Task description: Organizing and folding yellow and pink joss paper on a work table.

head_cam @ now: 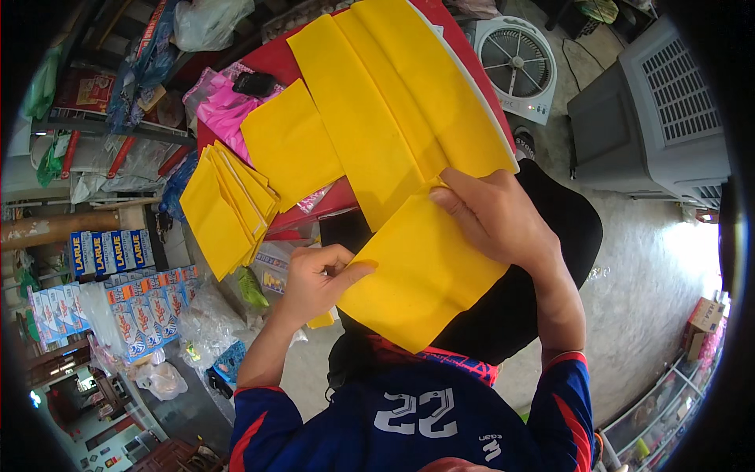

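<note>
Both hands hold a yellow sheet point(419, 271), paper or thin fabric, above the lap. My left hand point(318, 280) pinches its left corner between thumb and forefinger. At its upper corner my right hand point(495, 215) pinches it, thumb bent against the edge. Long folded yellow sheets point(377, 100) lie across the red table beyond. Beside them is a smaller yellow piece point(295, 141). A stack of folded yellow pieces point(227, 212) sits at the table's left edge, partly overhanging it.
The red table point(492, 88) also bears pink plastic packaging point(221, 106) and a black object point(255, 84). A box fan point(516, 62) and a grey air cooler point(649, 118) stand at the right. Drink cartons point(147, 312) and plastic bags point(206, 312) are at the left.
</note>
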{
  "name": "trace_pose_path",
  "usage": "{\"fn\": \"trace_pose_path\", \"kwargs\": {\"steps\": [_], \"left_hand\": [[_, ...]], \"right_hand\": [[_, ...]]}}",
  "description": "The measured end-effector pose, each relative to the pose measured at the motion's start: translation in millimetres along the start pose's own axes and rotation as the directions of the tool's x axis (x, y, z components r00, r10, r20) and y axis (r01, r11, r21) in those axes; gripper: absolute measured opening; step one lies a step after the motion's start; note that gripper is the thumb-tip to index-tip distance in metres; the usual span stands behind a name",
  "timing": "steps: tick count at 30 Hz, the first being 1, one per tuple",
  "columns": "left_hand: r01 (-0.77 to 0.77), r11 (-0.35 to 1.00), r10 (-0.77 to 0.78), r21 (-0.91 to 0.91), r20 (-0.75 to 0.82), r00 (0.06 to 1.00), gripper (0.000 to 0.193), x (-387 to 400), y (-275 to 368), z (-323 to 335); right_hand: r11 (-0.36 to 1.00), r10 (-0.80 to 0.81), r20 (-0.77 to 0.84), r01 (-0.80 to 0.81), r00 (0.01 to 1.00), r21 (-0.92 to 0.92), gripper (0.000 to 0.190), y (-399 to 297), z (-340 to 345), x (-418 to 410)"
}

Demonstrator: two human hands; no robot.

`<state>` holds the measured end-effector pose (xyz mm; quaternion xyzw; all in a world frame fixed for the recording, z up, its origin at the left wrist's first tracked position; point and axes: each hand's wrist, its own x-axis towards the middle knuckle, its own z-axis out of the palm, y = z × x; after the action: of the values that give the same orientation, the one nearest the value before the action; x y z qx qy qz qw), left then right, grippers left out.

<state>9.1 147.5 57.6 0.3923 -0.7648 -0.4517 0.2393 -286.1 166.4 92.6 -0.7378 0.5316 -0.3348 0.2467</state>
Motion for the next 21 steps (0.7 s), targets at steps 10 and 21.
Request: {"fn": "trace_pose_path", "kwargs": {"steps": [10, 21], "left_hand": [[-0.068, 0.997, 0.066, -0.040, -0.048, 0.997, 0.016, -22, -4, -37], [0.069, 0.934, -0.288, -0.350, -0.624, 0.727, 0.021, -63, -55, -111]], "right_hand": [[0.945, -0.328, 0.176, 0.320, 0.928, 0.069, 0.025, -36, 33, 67], [0.930, -0.360, 0.451, 0.278, 0.816, 0.240, 0.039, -81, 118, 198]]}}
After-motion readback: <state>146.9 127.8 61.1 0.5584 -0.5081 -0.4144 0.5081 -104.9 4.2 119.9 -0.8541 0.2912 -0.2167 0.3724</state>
